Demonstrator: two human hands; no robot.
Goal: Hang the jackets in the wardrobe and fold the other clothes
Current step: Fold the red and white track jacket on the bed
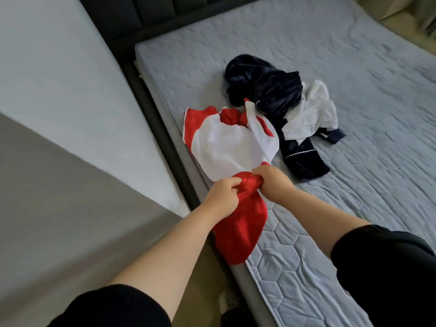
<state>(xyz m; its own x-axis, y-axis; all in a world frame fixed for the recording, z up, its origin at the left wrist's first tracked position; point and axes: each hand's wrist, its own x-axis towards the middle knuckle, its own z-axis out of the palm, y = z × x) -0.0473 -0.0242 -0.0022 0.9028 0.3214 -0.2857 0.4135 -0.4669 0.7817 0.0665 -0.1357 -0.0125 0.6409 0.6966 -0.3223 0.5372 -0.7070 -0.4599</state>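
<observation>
Across most of the view stretches a bed (354,67), its grey-blue quilted cover stitched in hexagons and lightly wrinkled, running from the near right corner to the far edge. At its far end stands a dark padded headboard (146,10). Left of the bed, a pale wall (47,67) fills the far left, with a grey panel (59,197) below it nearer the camera; a dark bed frame (165,138) runs along the mattress's left edge. A strip of tan floor (210,274) shows near the frame.

On the bed, well toward its left side, lies a navy garment (266,90), crumpled, with a white-piped part reaching nearer. Touching its right side is a white garment (311,114), bunched. Just left and nearer lies a red-and-white shirt (226,142), its near end hanging over the bed's edge.

Both arms reach in from black sleeves. Left hand (221,197) is clenched on the shirt's red fabric; right hand (271,181) is clenched on the same bunch, just beside it.
</observation>
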